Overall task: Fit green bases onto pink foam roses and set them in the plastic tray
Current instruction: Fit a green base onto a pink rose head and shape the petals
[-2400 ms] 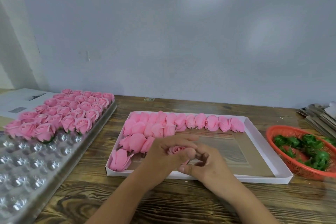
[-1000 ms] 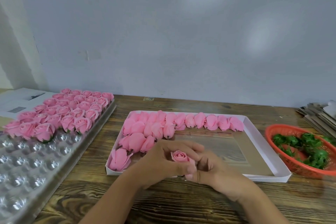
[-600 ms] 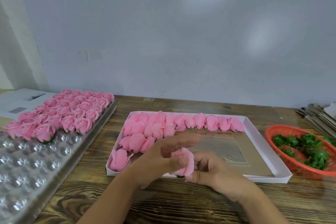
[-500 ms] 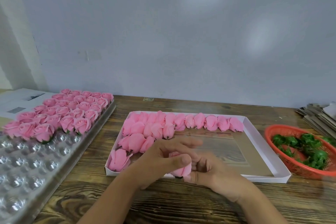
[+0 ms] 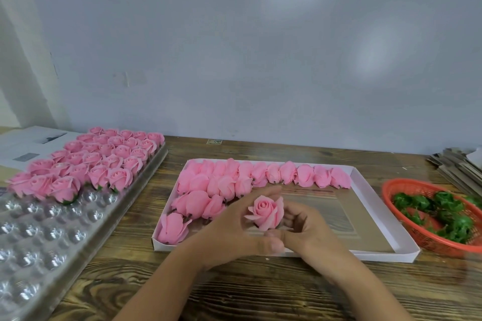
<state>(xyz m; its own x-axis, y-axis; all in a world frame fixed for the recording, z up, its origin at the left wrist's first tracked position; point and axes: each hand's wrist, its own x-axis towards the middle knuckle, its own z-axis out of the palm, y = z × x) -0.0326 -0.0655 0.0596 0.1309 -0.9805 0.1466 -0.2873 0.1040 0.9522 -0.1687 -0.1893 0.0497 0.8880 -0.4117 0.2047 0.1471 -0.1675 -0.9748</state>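
Both hands held one pink rose (image 5: 266,212) above near edge of white box (image 5: 386,254). Left hand (image 5: 234,232) fingers curled round rose's left side, thumb (image 5: 271,245) below. Right hand (image 5: 307,232) fingers curled at its right side and base. Bloom faced up, petals open; half second earlier it lay tipped sideways, mostly hidden by fingers. Finished roses (image 5: 86,161) in plastic tray (image 5: 39,247) on left of table (image 5: 250,292); green bases (image 5: 443,214) in orange basket (image 5: 407,185) on right.

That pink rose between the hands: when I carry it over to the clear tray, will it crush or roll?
The rose probably dents easily: thin foam petals flare outward. It looks light, held only at its underside by the left hand and right hand. Its rounded head may tip outside a tray pocket.
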